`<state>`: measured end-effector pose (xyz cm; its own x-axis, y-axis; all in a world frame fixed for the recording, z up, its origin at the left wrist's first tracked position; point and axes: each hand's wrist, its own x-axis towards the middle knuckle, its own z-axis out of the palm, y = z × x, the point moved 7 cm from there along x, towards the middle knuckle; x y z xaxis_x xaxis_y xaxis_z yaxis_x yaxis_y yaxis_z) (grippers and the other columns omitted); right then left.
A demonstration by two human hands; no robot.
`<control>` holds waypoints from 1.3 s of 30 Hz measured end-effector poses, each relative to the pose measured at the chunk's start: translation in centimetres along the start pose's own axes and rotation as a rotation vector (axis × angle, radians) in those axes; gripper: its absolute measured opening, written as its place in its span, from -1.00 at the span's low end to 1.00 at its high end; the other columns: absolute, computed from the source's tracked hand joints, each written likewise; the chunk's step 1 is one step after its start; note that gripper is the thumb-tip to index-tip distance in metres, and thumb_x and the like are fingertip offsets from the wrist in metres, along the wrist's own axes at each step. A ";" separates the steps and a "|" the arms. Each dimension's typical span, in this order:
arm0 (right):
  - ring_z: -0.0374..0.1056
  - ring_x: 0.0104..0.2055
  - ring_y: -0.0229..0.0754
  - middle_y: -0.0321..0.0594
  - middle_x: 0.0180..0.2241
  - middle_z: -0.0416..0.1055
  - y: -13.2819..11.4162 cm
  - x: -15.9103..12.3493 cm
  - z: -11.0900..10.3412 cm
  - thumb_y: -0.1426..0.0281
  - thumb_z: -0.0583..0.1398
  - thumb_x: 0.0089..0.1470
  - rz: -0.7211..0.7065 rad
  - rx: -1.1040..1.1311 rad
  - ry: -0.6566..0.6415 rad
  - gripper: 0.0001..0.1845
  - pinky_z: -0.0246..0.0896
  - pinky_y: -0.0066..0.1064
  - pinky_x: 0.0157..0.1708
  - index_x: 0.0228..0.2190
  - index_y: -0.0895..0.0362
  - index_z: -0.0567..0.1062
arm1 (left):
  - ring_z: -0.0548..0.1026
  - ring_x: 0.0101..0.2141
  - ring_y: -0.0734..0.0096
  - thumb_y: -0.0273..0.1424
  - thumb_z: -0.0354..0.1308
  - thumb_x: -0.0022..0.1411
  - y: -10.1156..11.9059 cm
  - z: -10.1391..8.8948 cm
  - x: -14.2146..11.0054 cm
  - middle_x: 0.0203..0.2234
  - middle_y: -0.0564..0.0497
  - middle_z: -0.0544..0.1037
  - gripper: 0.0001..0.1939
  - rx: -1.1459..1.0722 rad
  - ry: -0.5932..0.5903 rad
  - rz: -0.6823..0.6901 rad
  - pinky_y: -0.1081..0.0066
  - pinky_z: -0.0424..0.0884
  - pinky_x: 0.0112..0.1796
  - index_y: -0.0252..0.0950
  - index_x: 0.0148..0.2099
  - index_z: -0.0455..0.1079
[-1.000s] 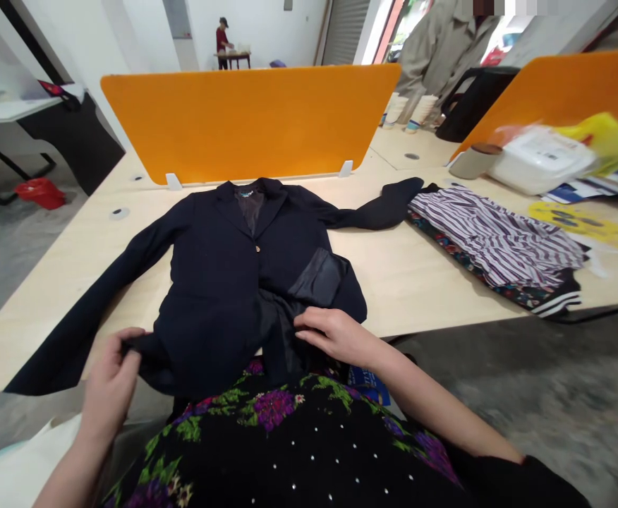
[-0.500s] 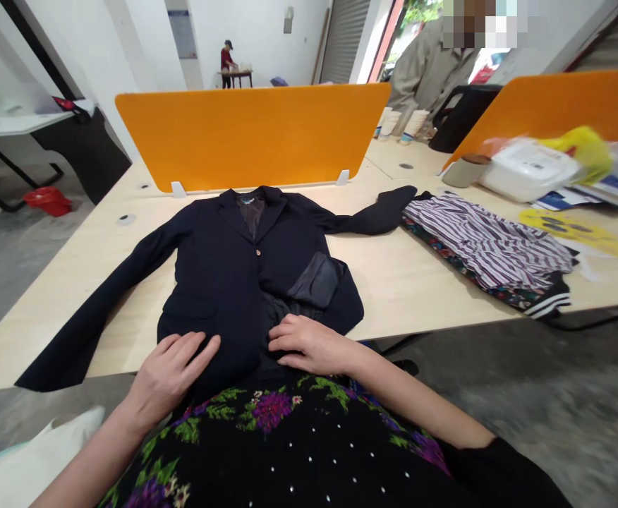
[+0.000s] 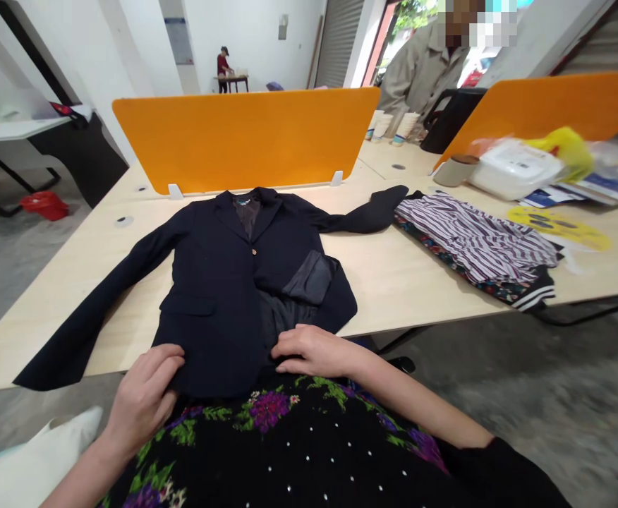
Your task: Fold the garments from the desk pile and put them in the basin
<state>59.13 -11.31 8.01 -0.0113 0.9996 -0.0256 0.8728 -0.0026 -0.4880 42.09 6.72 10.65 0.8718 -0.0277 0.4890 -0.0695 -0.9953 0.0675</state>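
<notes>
A dark navy blazer [image 3: 216, 268] lies front up on the light wooden table [image 3: 383, 282], fastened by one button. Its left-side sleeve stretches down to the table's front edge, and the other sleeve reaches out to the right. The lower right front panel is folded back, baring dark lining and a pocket bag [image 3: 309, 279]. My left hand [image 3: 147, 384] is closed on the blazer's lower left hem corner, which overhangs the table edge. With fingers curled, my right hand [image 3: 314, 351] grips the bottom hem near the open lining; its fingertips are partly hidden.
A pile of folded clothes with a striped garment [image 3: 478, 236] on top lies to the right. Behind the blazer stands an orange divider [image 3: 245, 141]. Paper cups [image 3: 404, 128], a black jug [image 3: 449, 120] and a white plastic box [image 3: 518, 169] stand farther back. A person [image 3: 415, 74] is beyond.
My left hand has slid left and down from the blazer's front to its hem corner and closed there. The right hand stays nearly in place. The view has shifted slightly.
</notes>
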 end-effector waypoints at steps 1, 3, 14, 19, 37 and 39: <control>0.41 -0.20 -0.21 -0.25 -0.29 0.49 -0.2 0.0 0.1 0.26 0.19 0.22 -0.022 -0.005 -0.031 -0.77 0.13 -0.41 -0.25 -0.17 0.11 0.54 | 0.46 -0.07 0.19 -0.60 -0.07 0.14 0.2 0.1 0.0 -0.09 -0.15 0.48 -0.73 -0.027 -0.047 0.016 0.24 0.39 -0.07 -0.24 -0.16 0.32; 0.41 -0.17 -0.19 -0.22 -0.27 0.50 -0.4 0.2 0.2 0.27 0.20 0.21 -0.026 -0.036 -0.084 -0.77 0.11 -0.41 -0.25 -0.15 0.11 0.54 | 0.38 0.06 0.14 -0.62 -0.04 0.05 0.9 1.0 0.4 0.05 -0.18 0.41 -0.61 -0.025 -0.181 0.069 0.21 0.33 0.03 -0.26 -0.06 0.33; 0.43 -0.18 -0.16 -0.21 -0.26 0.52 0.1 -1.1 -2.7 0.31 0.19 0.19 0.079 -0.092 0.215 -0.82 0.18 -0.35 -0.19 -0.20 0.10 0.54 | 0.48 -0.09 0.30 -0.50 -0.06 0.27 4.3 5.4 4.6 -0.07 -0.10 0.53 -0.69 -0.226 -0.472 0.137 0.37 0.39 -0.10 -0.23 -0.02 0.41; 0.34 0.01 0.02 0.04 -0.05 0.45 8.1 -6.2 -10.2 0.28 0.12 0.20 0.602 -0.255 0.929 -0.68 0.20 -0.20 0.00 -0.10 0.21 0.48 | 0.52 -0.24 0.29 -0.10 -0.03 0.30 -0.1 5.1 5.7 -0.28 0.01 0.58 -0.62 -0.639 -0.377 -0.459 0.43 0.42 -0.20 -0.25 -0.15 0.47; 0.36 0.03 -0.15 -0.12 0.05 0.45 -0.7 -3.7 -5.6 0.43 0.06 0.23 -0.130 0.033 0.308 -0.82 0.27 -0.26 -0.03 -0.30 0.09 0.47 | 0.50 -0.01 0.10 -0.08 0.25 0.12 -3.0 -0.9 7.3 0.00 -0.14 0.54 -0.38 -1.195 0.207 -0.821 0.21 0.41 0.03 -0.28 0.16 0.38; 0.35 0.01 -0.13 -0.13 0.02 0.46 -2.4 -3.6 -2.3 0.49 0.07 0.22 -0.149 -0.120 0.142 -0.82 0.26 -0.24 -0.08 -0.30 0.10 0.48 | 0.47 0.03 0.07 -0.05 0.21 0.15 -2.6 -1.9 7.7 0.01 -0.13 0.54 -0.39 -1.040 0.171 -0.745 0.20 0.38 0.07 -0.29 0.14 0.40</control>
<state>58.19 -14.82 11.32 -0.0829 0.9826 0.1662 0.9184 0.1400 -0.3699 48.06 9.23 15.87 0.7961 0.5888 0.1399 -0.0059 -0.2236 0.9747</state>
